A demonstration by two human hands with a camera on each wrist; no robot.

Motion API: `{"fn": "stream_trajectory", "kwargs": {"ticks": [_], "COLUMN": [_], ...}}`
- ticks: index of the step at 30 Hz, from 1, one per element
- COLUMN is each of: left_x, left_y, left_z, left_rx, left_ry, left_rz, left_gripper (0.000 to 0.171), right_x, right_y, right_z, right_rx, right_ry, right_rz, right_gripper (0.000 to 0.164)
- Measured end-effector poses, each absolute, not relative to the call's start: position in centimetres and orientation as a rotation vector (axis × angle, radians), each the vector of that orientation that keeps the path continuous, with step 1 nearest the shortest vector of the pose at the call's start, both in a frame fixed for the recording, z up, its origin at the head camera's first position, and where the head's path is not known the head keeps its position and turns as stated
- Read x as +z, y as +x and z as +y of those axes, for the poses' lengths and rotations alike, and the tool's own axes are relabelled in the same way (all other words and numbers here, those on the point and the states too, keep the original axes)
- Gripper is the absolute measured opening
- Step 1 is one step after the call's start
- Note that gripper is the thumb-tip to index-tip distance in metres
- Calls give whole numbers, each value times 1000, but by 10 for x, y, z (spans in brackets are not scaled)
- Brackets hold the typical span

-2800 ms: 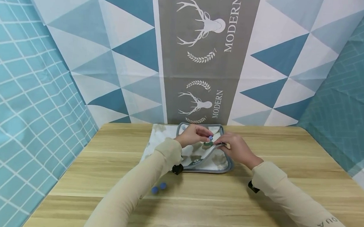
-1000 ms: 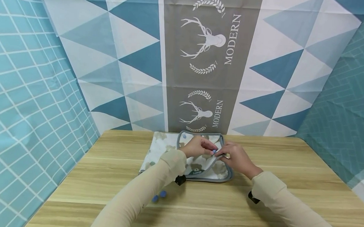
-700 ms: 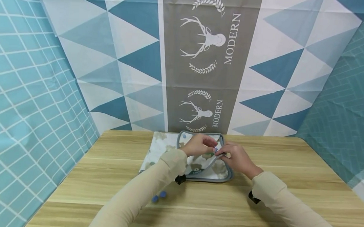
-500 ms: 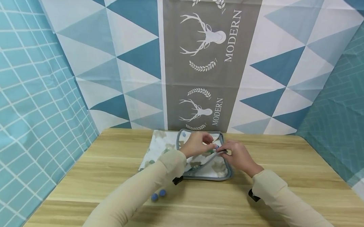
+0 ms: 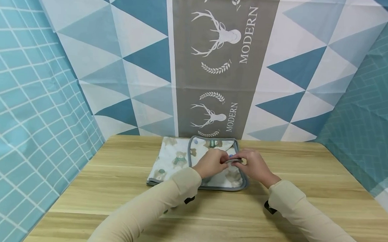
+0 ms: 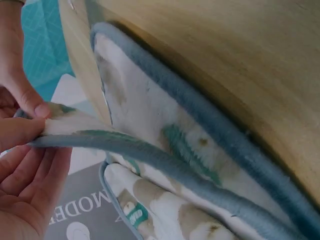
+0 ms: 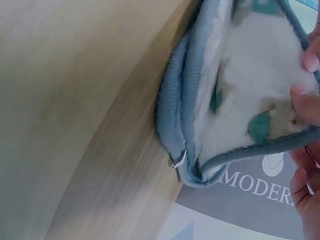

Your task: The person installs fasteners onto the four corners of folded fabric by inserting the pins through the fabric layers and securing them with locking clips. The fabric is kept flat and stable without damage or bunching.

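Note:
A folded white blanket (image 5: 180,157) printed with bears and edged in grey-blue lies near the table's back. Its upper layer is lifted at the right. My left hand (image 5: 210,162) pinches the raised edge between thumb and fingers. Just to its right, my right hand (image 5: 253,165) pinches the same edge. In the left wrist view the lifted layer (image 6: 150,155) stands apart from the layer beneath. The right wrist view shows the fold from the other side, with the bear print (image 7: 260,125) facing out. A small blue spot (image 5: 230,156) shows behind the fingers; I cannot tell whether it is printed or loose.
The wooden table (image 5: 228,223) reaches toward me. Small round blue things near my left sleeve (image 5: 154,202) are now almost wholly hidden by it. A patterned cloth wall (image 5: 212,64) rises behind the table, with tiled-pattern cloth (image 5: 25,110) at the left.
A small blue thing was at my left fingertips; now those fingers pinch the blanket edge beside my right hand. The left forearm has shifted over the small blue things on the table.

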State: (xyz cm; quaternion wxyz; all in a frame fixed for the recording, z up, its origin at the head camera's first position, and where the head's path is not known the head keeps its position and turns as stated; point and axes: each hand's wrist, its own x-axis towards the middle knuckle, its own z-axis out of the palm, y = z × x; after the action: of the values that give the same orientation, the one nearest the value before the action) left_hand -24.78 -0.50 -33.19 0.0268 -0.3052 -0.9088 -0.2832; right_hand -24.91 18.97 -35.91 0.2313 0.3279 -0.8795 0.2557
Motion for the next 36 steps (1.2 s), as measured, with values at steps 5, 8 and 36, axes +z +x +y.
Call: {"fn": "stream_trajectory", "kwargs": {"ticks": [5, 8, 36], "left_x": [-330, -326, -352], "left_y": [-259, -269, -330], "left_z": [-11, -18, -118], "left_rx": [-1065, -1133, -1842], "left_ry": [-895, -799, 304], "left_rz": [-2787, -2777, -2801], "left_gripper": [11, 13, 50], "right_x": [-360, -358, -363], "right_y": [-250, -251, -245], "right_z": [193, 195, 229], "right_rx": [683, 685, 709], "right_ry": [839, 775, 713], "right_rz": [-2425, -2410, -2487], "right_gripper": [25, 36, 62]}}
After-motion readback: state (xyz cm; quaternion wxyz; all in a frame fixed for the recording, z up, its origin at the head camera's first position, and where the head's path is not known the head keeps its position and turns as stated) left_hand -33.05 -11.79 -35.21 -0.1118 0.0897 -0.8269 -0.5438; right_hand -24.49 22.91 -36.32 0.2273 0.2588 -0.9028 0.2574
